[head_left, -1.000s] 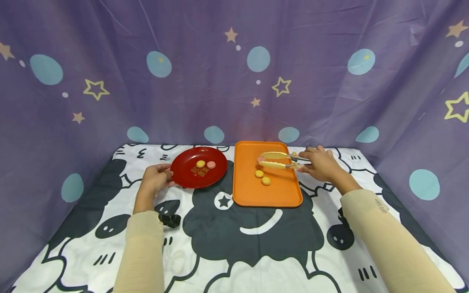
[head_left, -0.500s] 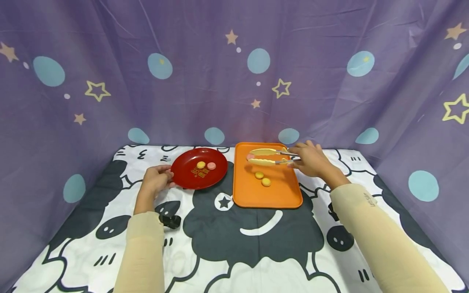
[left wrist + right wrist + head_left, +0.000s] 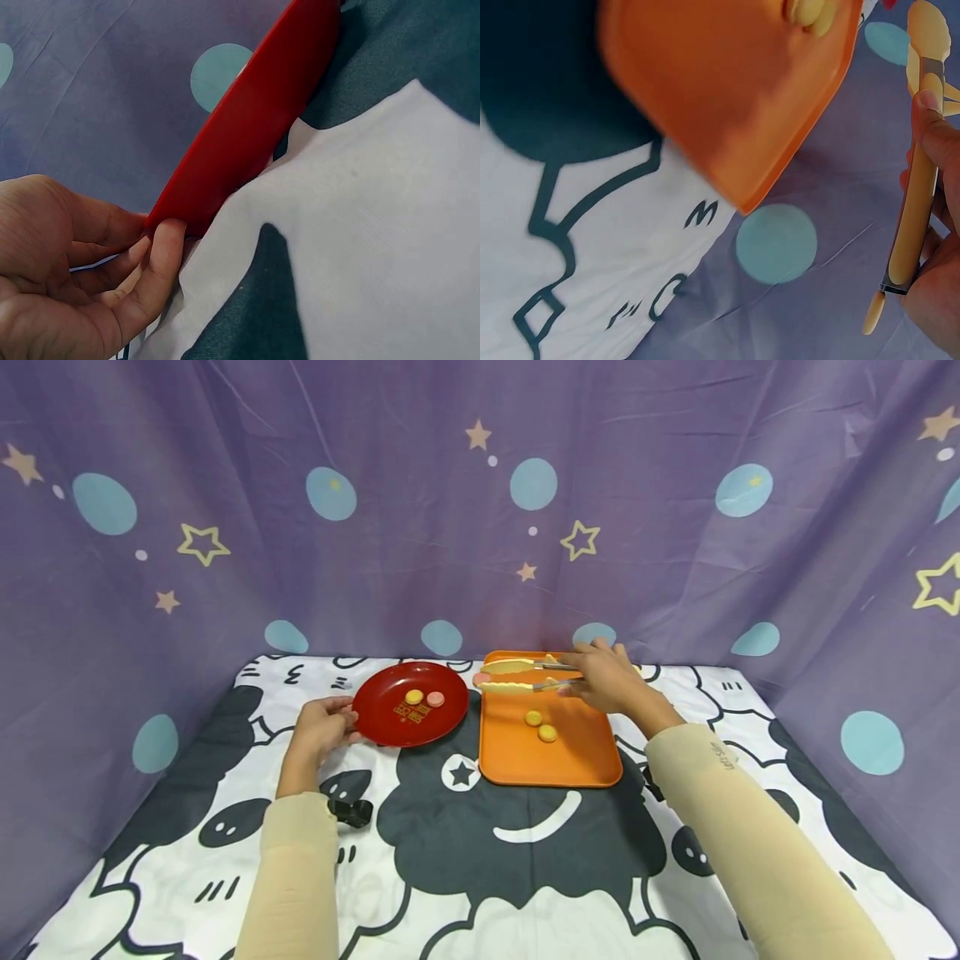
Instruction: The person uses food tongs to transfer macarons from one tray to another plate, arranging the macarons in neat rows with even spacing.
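In the head view my left hand [image 3: 322,724] pinches the left rim of a round red plate [image 3: 375,714]; thumb and fingers meet at that rim in the left wrist view. On the plate lie a yellow macaron-like disc [image 3: 414,697] and a pink one [image 3: 436,699]. My right hand [image 3: 603,678] grips cream-tipped metal tongs [image 3: 507,667] around their arms. Between the tong tips sits another pink disc [image 3: 480,679], over the left rim of the orange tray [image 3: 551,768]. Two yellow discs [image 3: 533,717] lie on the tray's middle.
The tray stands just right of the plate, a narrow gap between them. Both rest on a cloth [image 3: 525,868] with black-and-white sheep drawings. Behind hangs a purple curtain [image 3: 420,568]. A small black device [image 3: 351,812] is at my left wrist.
My right hand has carried the tongs and the pink disc leftward, from the tray's middle to its left rim. The left hand keeps its hold on the plate.
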`<state>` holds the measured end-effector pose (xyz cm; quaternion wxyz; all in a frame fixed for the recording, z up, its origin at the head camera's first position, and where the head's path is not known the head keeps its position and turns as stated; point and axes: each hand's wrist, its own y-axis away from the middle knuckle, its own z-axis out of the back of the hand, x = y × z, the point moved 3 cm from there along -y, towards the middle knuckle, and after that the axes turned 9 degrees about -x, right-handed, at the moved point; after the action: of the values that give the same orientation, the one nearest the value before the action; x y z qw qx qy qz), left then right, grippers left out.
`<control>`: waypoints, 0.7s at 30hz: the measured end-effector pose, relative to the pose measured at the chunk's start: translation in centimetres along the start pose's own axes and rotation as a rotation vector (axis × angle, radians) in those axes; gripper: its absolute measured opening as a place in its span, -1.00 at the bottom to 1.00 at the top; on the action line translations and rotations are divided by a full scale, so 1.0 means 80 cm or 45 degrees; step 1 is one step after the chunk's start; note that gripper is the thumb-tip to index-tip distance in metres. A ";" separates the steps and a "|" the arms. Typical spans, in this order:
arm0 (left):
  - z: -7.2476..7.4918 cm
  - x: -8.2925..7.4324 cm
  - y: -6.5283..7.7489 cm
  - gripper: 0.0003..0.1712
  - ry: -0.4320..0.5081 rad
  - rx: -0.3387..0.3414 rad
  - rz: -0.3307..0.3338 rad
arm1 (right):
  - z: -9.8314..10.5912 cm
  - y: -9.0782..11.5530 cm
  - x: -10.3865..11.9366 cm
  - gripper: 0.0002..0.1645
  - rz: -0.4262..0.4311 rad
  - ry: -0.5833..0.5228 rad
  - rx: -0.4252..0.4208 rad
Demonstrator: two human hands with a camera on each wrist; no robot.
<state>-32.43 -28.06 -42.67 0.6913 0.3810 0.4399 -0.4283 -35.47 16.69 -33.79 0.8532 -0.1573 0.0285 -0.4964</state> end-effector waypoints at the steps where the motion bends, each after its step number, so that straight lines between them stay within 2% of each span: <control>1: 0.000 0.000 0.000 -0.44 0.005 -0.001 0.000 | 0.000 -0.002 0.004 -0.26 0.003 0.002 -0.001; 11: 0.002 -0.001 0.001 -0.45 -0.004 0.011 -0.019 | -0.013 -0.025 0.046 -0.31 0.079 -0.010 -0.008; 21: 0.001 -0.001 0.001 -0.45 -0.008 0.009 -0.004 | -0.029 -0.047 0.084 -0.29 0.052 0.033 -0.018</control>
<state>-32.33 -28.06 -42.54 0.6907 0.3812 0.4368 -0.4322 -35.68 8.67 -34.12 0.8617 -0.1565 0.0462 -0.4805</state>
